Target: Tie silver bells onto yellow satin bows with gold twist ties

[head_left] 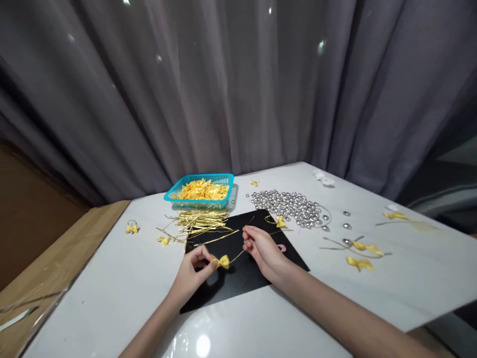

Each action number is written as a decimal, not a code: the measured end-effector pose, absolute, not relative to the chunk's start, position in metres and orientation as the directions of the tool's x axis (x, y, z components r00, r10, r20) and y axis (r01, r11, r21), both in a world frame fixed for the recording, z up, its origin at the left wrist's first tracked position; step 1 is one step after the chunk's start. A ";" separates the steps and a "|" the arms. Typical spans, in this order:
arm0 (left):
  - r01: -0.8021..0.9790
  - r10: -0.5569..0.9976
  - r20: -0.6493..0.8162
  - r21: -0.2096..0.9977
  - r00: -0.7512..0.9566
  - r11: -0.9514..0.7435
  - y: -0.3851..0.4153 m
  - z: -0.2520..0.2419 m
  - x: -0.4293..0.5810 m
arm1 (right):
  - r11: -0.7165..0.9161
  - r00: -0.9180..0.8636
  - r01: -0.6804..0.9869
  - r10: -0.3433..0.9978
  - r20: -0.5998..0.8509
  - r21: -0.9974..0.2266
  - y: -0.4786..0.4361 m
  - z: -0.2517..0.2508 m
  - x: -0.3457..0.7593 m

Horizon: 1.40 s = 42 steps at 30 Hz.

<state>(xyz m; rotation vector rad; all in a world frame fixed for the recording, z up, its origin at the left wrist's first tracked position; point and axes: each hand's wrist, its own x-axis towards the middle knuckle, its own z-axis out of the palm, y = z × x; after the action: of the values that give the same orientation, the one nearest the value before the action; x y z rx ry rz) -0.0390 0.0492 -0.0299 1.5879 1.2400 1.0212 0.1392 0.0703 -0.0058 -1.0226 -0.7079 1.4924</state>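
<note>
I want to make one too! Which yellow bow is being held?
The yellow bow pinched in the left hand, over the black mat; no hand touches the other bows.

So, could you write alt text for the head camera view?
A person's left hand pinches a small yellow bow over a black mat, and a gold tie runs from it to the right hand. Beyond them, on a white table, are a blue basket of yellow pieces, a bundle of gold ties and many silver beads.
</note>
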 end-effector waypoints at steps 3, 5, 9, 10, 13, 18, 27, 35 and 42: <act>0.427 0.955 0.118 0.875 0.274 -0.231 0.048 -0.028 -0.037 | -0.101 0.105 -0.450 0.981 -0.165 -0.887 0.065 0.003 0.147; 0.505 0.950 0.143 0.819 0.278 -0.271 0.051 -0.023 -0.043 | -0.049 0.142 -0.438 0.982 -0.123 -0.898 0.059 0.007 0.154; 0.633 0.950 0.263 0.709 0.169 -0.310 0.067 -0.012 -0.071 | -0.007 0.124 -0.372 0.991 -0.057 -0.928 0.050 0.005 0.164; 0.648 0.947 0.274 0.693 0.169 -0.316 0.072 -0.012 -0.077 | -0.006 0.089 -0.348 0.995 -0.039 -0.938 0.049 0.004 0.164; 0.649 0.944 0.261 0.686 0.203 -0.329 0.082 -0.019 -0.083 | 0.017 -0.080 -0.264 0.996 0.039 -0.964 0.051 0.004 0.158; 0.568 0.956 0.272 0.771 0.111 -0.286 0.081 -0.036 -0.065 | 0.155 -0.320 -0.138 0.928 0.193 -0.978 0.064 0.003 0.143; 0.090 0.983 0.047 0.995 -0.180 -0.031 0.065 -0.035 -0.037 | 0.358 -0.301 0.174 0.906 0.296 -0.917 0.076 -0.018 0.151; -0.196 0.951 -0.143 0.976 -0.274 0.091 0.048 -0.038 -0.021 | 0.444 -0.343 0.310 0.877 0.336 -0.841 0.069 -0.027 0.150; -0.242 0.958 -0.178 0.963 -0.226 0.122 0.041 -0.033 -0.016 | 0.496 -0.324 0.390 0.863 0.389 -0.776 0.062 -0.029 0.147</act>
<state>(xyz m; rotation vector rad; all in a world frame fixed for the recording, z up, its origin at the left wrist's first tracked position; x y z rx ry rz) -0.0160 0.0410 -0.0329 0.8006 1.2798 1.3688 0.1467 0.0621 -0.0289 -1.0361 -1.9154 0.7239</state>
